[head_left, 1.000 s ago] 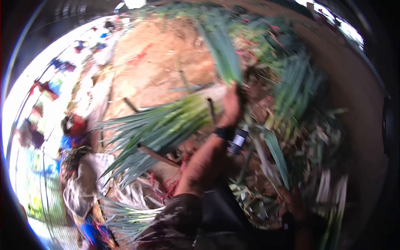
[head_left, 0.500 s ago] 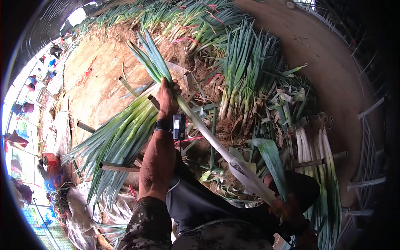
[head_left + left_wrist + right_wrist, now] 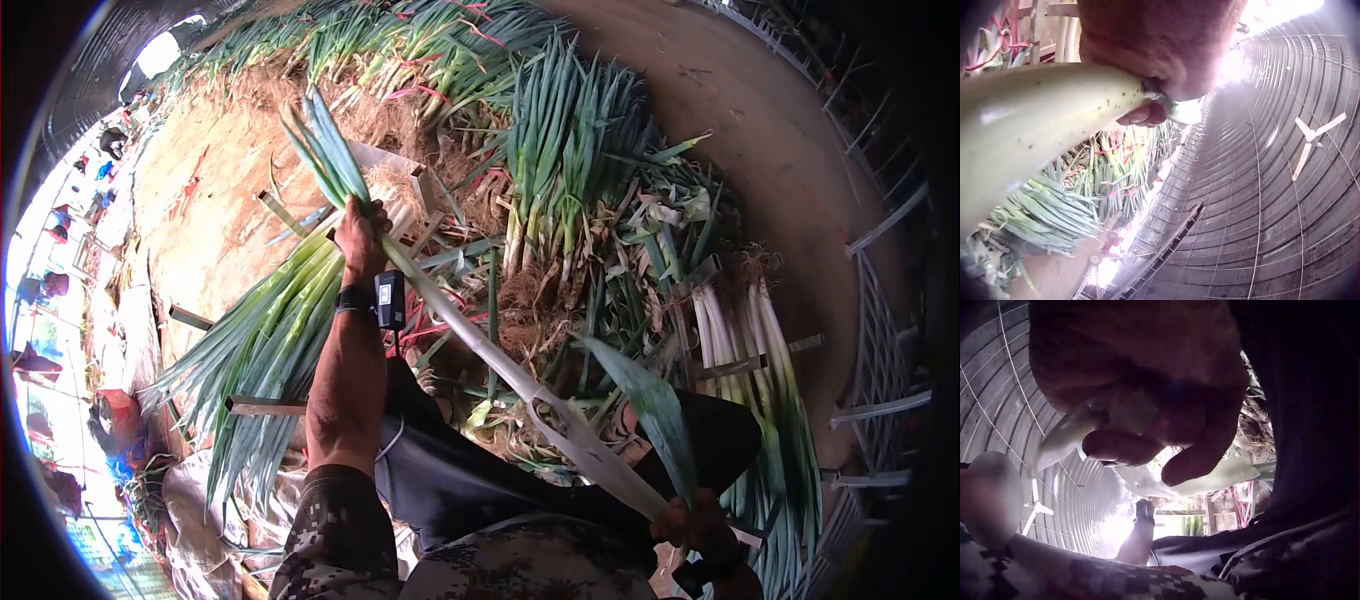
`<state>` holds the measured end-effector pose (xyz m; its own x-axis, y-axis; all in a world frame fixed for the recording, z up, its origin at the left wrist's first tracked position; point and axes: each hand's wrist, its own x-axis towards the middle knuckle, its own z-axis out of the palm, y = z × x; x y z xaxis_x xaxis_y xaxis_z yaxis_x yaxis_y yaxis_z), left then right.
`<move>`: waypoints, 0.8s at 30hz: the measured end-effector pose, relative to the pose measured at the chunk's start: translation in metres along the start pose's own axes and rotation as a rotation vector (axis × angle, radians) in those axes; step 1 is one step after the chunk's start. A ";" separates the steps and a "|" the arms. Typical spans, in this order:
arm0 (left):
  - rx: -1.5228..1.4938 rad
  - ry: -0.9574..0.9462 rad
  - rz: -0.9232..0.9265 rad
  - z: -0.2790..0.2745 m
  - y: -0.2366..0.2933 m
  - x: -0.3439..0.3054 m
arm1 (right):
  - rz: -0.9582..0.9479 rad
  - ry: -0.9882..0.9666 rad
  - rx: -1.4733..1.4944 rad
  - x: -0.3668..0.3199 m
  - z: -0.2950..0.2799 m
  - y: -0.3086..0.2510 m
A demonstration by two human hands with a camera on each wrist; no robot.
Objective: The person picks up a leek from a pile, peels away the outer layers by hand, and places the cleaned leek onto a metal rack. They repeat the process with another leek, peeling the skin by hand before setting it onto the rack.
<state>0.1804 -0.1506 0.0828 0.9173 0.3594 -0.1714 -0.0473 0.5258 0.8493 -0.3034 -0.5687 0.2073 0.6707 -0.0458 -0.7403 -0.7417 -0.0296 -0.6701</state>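
Note:
In the head view my left hand (image 3: pixel 360 242) grips a long green onion (image 3: pixel 465 330) just below its green leaves, which point up and away. The white stalk slants down toward my right hand (image 3: pixel 697 524), whose fingers are curled at its lower end. A broad green leaf (image 3: pixel 643 405) stands up from that hand, and a pale outer layer hangs loose along the lower stalk. In the left wrist view the thick pale stalk (image 3: pixel 1041 119) runs into the fist. My right fingers (image 3: pixel 1200 459) pinch pale peel (image 3: pixel 1063 440) in the right wrist view.
Green onions (image 3: pixel 270 320) lie across a metal-barred rack at left; more onions (image 3: pixel 765 370) rest on another at right. Rooted bundles (image 3: pixel 570 160) stand ahead, above leaf scraps (image 3: pixel 490 415). A pale sack (image 3: pixel 195 500) lies lower left; a metal lattice (image 3: pixel 880 390) lines the right.
The head view has swung and sharpened. My right hand has moved farther from my left, down along the stalk, with the broad leaf. My left hand keeps its hold on the green onion.

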 end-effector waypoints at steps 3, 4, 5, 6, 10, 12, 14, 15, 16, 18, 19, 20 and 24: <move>-0.051 0.056 0.088 -0.028 0.003 0.021 | 0.028 0.057 0.260 -0.007 -0.038 0.055; -0.082 0.059 0.124 -0.035 0.011 0.025 | 0.009 0.041 0.386 -0.010 -0.051 0.056; -0.078 0.080 0.169 -0.043 0.016 0.029 | -0.073 0.090 0.370 -0.013 -0.058 0.060; -0.068 0.099 0.205 -0.047 0.021 0.025 | -0.156 0.141 0.351 -0.016 -0.054 0.046; -0.130 0.122 0.307 -0.038 0.034 0.008 | -0.279 0.187 0.224 0.008 -0.028 -0.020; -0.175 0.116 0.304 -0.028 0.042 -0.001 | -0.295 0.037 0.103 0.050 -0.023 -0.034; -0.247 0.051 0.290 -0.022 0.049 -0.008 | -0.361 -0.028 -0.257 0.095 -0.014 -0.045; -0.278 0.029 0.290 -0.020 0.051 -0.011 | -0.368 -0.025 -0.574 0.109 0.001 -0.065; -0.309 0.009 0.291 -0.017 0.055 -0.014 | -0.492 0.021 -0.640 0.123 0.007 -0.072; -0.342 -0.023 0.276 -0.012 0.063 -0.021 | -0.734 0.105 -0.768 0.153 0.017 -0.077; -0.358 -0.043 0.267 -0.010 0.064 -0.022 | -0.734 0.049 -0.611 0.169 0.024 -0.080; -0.364 -0.048 0.265 -0.010 0.064 -0.021 | -0.732 -0.002 -0.451 0.186 0.032 -0.083; -0.393 -0.042 0.222 -0.010 0.064 -0.018 | -0.706 -0.171 -0.006 0.235 0.066 -0.094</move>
<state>0.1567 -0.1157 0.1355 0.8828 0.4693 0.0204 -0.3836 0.6950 0.6081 -0.0751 -0.5105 0.0928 0.9812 0.1432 -0.1298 -0.1312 0.0003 -0.9914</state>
